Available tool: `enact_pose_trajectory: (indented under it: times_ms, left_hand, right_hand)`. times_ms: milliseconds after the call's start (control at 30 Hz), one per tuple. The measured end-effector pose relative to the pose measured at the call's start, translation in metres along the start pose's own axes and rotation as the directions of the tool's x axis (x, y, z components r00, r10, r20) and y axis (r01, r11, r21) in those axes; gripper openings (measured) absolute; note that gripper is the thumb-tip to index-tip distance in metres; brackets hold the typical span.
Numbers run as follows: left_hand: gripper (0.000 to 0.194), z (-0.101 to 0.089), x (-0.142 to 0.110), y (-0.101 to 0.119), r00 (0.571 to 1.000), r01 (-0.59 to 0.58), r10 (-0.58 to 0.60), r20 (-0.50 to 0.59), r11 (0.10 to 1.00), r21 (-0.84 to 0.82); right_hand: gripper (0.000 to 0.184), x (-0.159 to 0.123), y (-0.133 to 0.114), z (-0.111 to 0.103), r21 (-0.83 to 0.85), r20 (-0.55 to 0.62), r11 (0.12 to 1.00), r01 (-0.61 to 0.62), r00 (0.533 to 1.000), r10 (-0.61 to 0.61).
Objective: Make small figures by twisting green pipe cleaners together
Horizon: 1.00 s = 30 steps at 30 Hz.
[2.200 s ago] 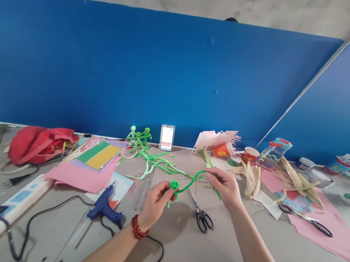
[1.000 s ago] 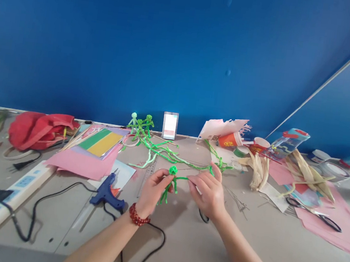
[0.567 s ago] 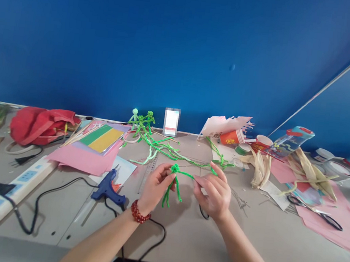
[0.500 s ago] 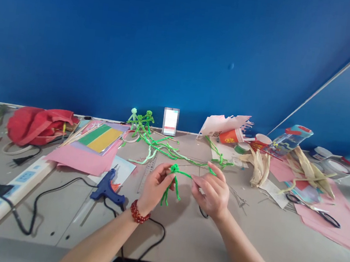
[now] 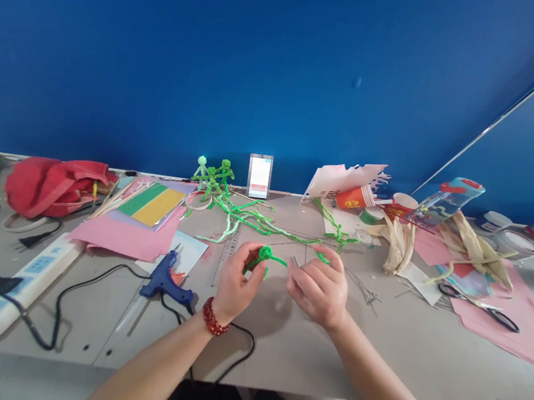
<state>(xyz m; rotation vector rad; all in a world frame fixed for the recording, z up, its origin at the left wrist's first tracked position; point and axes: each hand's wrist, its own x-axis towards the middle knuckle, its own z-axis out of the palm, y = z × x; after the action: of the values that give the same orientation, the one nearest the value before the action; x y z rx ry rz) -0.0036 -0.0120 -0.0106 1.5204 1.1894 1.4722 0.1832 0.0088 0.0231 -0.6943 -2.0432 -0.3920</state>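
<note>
My left hand (image 5: 233, 281), with a red bead bracelet at the wrist, is closed around a green pipe cleaner (image 5: 267, 254) twisted into a small knot. My right hand (image 5: 318, 288) pinches the free strand of the same pipe cleaner a little to the right. Both hands hover just above the grey table (image 5: 305, 360) near its middle. The strand's far end is partly hidden behind my right fingers.
Loose green pipe cleaners (image 5: 249, 222) and two small green figures (image 5: 212, 174) lie behind my hands. A blue glue gun (image 5: 165, 280) and power strip (image 5: 18, 283) sit left. Pink paper (image 5: 126, 238), a red bag (image 5: 50, 183), paper cups (image 5: 359, 198), husks (image 5: 394, 251), scissors (image 5: 478, 307) surround.
My left hand has closed further over the pipe cleaner, folding its hanging legs up out of sight. Both hands drew closer together, and the view tilted slightly down.
</note>
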Motion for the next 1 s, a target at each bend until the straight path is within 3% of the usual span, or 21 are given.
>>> enact_pose_trajectory:
  times_ms: [267, 400, 533, 800, 1000]
  left_hand:
    - [0.021, 0.001, -0.001, 0.003, 1.000, 0.012, -0.012, -0.017, 1.000, -0.016]
    - [0.023, 0.002, 0.000, 0.009, 0.999, 0.045, -0.044, 0.009, 0.986, -0.160]
    - [0.022, 0.002, 0.001, 0.015, 0.995, 0.094, -0.094, 0.015, 0.945, -0.314]
    - [0.023, 0.002, 0.004, 0.015, 0.983, 0.176, -0.181, 0.030, 0.879, -0.444]
    - [0.022, 0.001, 0.007, 0.016, 0.961, 0.261, -0.263, 0.085, 0.764, -0.591]
  right_hand:
    - [0.020, 0.000, -0.004, 0.000, 0.027, -0.028, 0.999, 0.033, 0.999, -0.032]
    - [0.019, 0.002, -0.004, 0.001, 0.067, -0.058, 0.998, 0.009, 0.998, -0.005]
    - [0.017, 0.003, -0.003, 0.003, 0.091, -0.062, 0.995, -0.036, 0.997, 0.042]
    - [0.016, 0.002, -0.003, 0.005, 0.182, -0.070, 0.981, -0.066, 0.994, 0.080]
    - [0.012, 0.002, -0.003, 0.006, 0.262, -0.066, 0.962, -0.080, 0.993, 0.100]
